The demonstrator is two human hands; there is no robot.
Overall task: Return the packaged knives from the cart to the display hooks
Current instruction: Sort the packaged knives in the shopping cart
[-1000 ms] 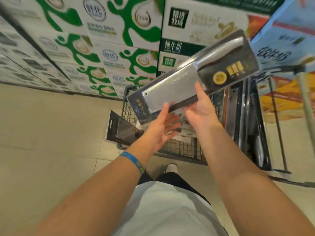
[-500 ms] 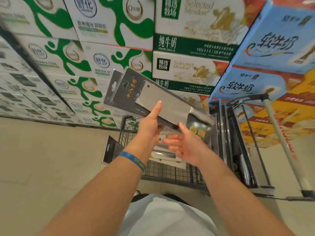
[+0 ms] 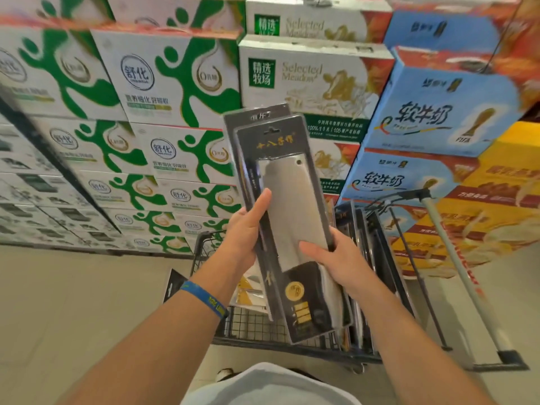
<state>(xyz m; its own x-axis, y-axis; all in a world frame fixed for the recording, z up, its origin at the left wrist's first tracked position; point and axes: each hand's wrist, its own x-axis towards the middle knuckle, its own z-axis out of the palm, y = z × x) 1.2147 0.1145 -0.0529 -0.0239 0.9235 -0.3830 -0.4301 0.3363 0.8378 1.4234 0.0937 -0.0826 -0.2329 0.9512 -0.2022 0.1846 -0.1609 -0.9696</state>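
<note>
left hand and right hand both gripped stacked knife packs over cart; more packs still in it, hooks not in view.

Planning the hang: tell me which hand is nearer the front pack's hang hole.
Left. The left hand grips the pack at its left edge, thumb pointing up toward the hang hole; the right hand holds the right edge lower down.

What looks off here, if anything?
The two black blister-packed cleavers gripped by left hand and right hand are stacked askew, the rear one jutting up-left. A black flat pack sits outside the black wire cart's left wall.
</note>
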